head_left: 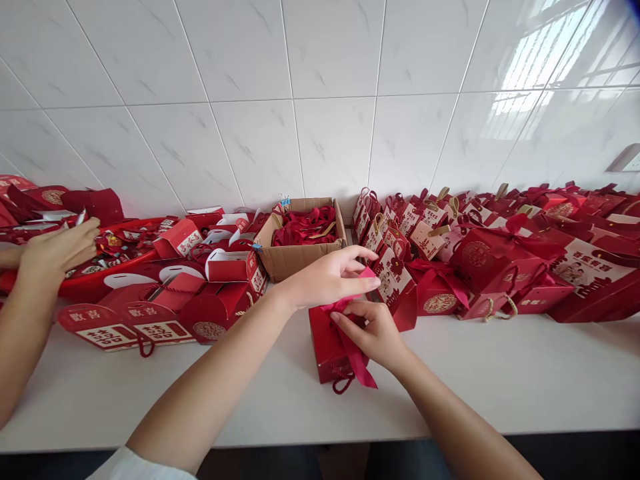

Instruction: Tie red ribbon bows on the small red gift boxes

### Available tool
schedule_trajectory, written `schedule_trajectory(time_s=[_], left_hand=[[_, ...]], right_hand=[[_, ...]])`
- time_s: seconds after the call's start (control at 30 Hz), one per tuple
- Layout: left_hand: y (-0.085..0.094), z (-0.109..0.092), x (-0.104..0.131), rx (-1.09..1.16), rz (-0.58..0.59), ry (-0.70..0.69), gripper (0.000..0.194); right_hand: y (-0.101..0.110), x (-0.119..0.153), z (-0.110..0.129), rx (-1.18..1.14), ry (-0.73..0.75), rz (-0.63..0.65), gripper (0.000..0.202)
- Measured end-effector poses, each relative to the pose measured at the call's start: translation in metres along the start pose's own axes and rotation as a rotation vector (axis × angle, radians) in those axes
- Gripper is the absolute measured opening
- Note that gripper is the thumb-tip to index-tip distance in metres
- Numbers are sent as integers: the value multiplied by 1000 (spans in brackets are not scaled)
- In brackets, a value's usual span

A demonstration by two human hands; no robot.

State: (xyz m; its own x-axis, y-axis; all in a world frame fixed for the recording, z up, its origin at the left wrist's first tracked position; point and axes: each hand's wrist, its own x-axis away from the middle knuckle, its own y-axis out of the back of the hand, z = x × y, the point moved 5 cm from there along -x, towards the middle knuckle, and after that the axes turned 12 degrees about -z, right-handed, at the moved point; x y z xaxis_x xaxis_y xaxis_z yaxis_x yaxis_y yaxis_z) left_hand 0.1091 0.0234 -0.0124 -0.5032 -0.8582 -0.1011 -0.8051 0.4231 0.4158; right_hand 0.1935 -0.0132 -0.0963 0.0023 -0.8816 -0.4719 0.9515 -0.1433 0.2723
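A small red gift box [325,353] stands on the white table in front of me, with a dark red cord loop at its near lower edge. A glossy crimson ribbon [357,360] lies across its top, one tail hanging down the near side. From the left, my left hand [325,277] reaches over the box and holds a piece of the ribbon between thumb and fingers. My right hand [373,333] is curled low at the box top, its thumb and index finger pinching the ribbon. The ribbon's crossing is partly hidden by my fingers.
Behind the box stands a cardboard carton [300,260] of loose red ribbons. Many finished red gift boxes [440,293] crowd the right side. Open red boxes [145,327] and a red tray of sweets [133,250] are on the left, where another person's hands [63,247] work.
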Motion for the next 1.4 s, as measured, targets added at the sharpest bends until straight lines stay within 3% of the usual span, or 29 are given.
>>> schedule_trajectory(time_s=[0.07, 0.13, 0.2, 0.33, 0.4, 0.77, 1.0, 1.2, 1.4], left_hand=[[9, 12, -3, -59, -206, -77, 50], [23, 24, 5, -134, -470, -146, 41], [30, 36, 18, -176, -568, -136, 27], [20, 55, 41, -218, -326, -34, 30], [15, 60, 46, -216, -278, -21, 31], [13, 80, 41, 60, -328, -12, 20], [10, 89, 48, 39, -487, -53, 19], [3, 96, 50, 148, -469, 30, 24], [2, 86, 54, -76, -518, -113, 19]], right_hand=[[1, 0, -2, -17, -16, -1, 33], [1, 0, -3, -35, -29, 6, 34], [2, -1, -5, -53, -54, 10, 34], [1, -1, -6, -92, -88, 14, 31], [1, -2, -7, -90, -76, 23, 30], [3, 1, -12, -152, -146, 68, 31], [0, 3, -15, -257, -197, -96, 25], [0, 5, -12, -137, -107, -101, 19], [3, 6, -2, -8, -67, -118, 21]])
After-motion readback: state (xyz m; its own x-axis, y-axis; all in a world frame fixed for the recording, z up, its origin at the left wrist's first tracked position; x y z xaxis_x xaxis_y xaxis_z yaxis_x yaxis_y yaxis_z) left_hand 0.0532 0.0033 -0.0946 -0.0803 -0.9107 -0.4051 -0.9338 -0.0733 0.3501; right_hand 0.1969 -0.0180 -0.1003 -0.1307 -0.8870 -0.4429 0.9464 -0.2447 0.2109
